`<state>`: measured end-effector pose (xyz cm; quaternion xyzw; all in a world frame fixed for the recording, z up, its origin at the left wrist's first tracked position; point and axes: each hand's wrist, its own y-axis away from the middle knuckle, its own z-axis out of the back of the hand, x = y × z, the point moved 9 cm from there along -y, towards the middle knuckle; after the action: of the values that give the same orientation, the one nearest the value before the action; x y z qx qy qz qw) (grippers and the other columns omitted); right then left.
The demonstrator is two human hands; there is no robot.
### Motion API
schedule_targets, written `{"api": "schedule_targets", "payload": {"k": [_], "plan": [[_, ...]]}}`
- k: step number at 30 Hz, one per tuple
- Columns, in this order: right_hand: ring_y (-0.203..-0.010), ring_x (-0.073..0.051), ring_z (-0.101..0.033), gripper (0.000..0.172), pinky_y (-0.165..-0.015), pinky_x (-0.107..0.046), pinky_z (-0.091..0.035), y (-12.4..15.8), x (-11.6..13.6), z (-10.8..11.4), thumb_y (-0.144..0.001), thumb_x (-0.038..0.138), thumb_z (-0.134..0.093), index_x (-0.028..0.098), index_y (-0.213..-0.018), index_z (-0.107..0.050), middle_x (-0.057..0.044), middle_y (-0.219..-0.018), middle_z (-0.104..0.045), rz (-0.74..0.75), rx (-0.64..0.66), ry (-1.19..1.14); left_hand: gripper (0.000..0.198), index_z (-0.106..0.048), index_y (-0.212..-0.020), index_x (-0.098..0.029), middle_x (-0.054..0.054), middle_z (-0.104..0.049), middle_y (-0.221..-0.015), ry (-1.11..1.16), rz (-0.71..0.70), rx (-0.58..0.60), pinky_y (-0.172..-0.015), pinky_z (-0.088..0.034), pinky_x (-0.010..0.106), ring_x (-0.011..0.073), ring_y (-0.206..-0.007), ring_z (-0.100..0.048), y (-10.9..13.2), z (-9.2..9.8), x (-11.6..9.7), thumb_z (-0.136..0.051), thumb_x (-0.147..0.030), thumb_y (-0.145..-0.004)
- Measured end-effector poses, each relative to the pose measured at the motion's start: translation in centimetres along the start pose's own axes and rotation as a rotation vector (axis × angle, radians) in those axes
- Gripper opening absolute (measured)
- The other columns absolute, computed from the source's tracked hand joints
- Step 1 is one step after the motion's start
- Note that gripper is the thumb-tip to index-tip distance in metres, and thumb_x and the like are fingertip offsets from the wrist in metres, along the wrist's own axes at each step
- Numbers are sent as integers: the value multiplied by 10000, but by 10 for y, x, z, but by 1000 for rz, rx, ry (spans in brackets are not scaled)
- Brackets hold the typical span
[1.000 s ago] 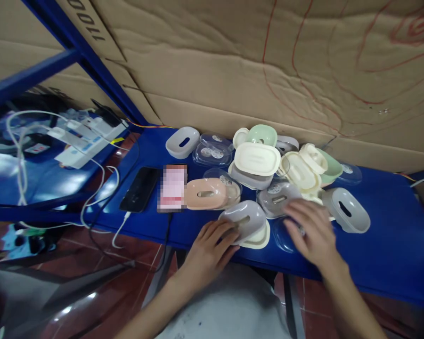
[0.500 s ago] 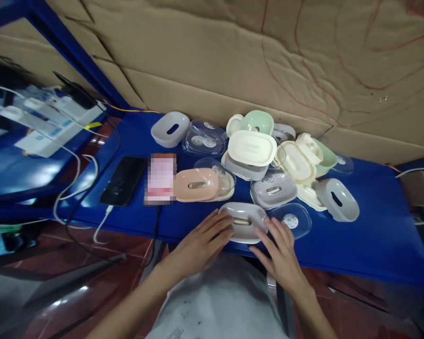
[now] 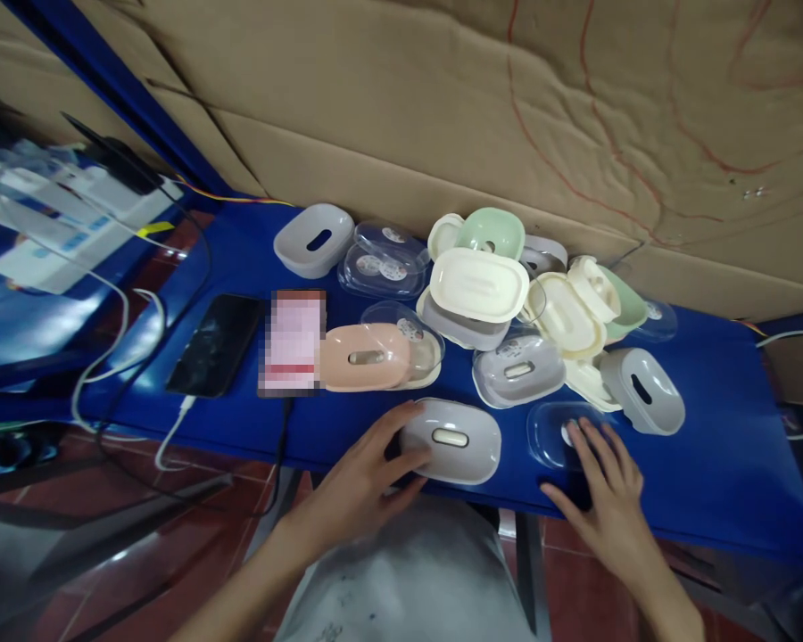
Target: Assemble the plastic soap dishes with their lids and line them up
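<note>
At the bench's near edge sits a grey oval soap dish, its slot showing a cream piece underneath. My left hand grips its left end, thumb on the near side and fingers at the far rim. My right hand is open, fingers spread over a clear plastic lid with a round sticker; the fingertips cover part of that lid. Just behind lies another grey soap dish. To the left a peach soap dish rests partly on a cream base, beside a clear lid.
Cream, green and grey dish parts are heaped at the back. A grey dish tilts at the right. On the left lie a black phone with a cable, a blurred-out rectangular item and a power strip. Cardboard stands behind.
My right hand has left the grey soap dish and moved right onto the clear lid. My left hand stays at the dish's left end. The view has shifted slightly.
</note>
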<state>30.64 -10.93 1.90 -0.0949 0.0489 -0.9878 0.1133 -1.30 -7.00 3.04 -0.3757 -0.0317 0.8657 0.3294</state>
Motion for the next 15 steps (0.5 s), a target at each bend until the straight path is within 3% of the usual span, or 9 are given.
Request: {"api": "schedule_targets", "payload": {"k": [3, 7, 11, 15], "plan": [[-1381, -402, -551, 669, -1094, -639, -459, 8, -20, 13, -1014, 609, -616, 327, -1608, -496, -147, -1511, -590, -17, -41, 17, 313, -658, -1293, -265, 161, -472, -1591, 44, 22, 39, -1099, -610, 572, 373, -1460, -542, -7, -1, 0, -669, -172, -994], [-1409, -380, -565, 604, -1103, -598, -510, 11, -25, 21, -998, 514, -687, 317, -1554, -555, -143, -1550, -550, -62, -73, -178, 566, -571, -1449, -270, 160, -460, -1622, 90, 77, 109, -1130, -587, 578, 363, -1467, -538, -11, -12, 2, -777, -168, -932], [-1424, -334, -574, 632, -1061, -488, -594, 3, 18, 16, -1039, 486, -627, 275, -1615, -475, -157, -1583, -519, 64, -48, -400, 856, -411, -1603, -328, 154, -491, -1617, 194, 144, 160, -1142, -576, 587, 352, -1482, -533, -13, -24, 3, -839, -156, -882], [-1574, -375, -389, 662, -1134, -540, -563, -17, 78, 5, -1012, 348, -699, 326, -1629, -460, -136, -1666, -415, 299, 8, -328, 1009, -223, -1694, -367, 162, -485, -1625, 297, 152, 171, -1163, -543, 637, 358, -1496, -518, -15, -31, 3, -838, -222, -908]]}}
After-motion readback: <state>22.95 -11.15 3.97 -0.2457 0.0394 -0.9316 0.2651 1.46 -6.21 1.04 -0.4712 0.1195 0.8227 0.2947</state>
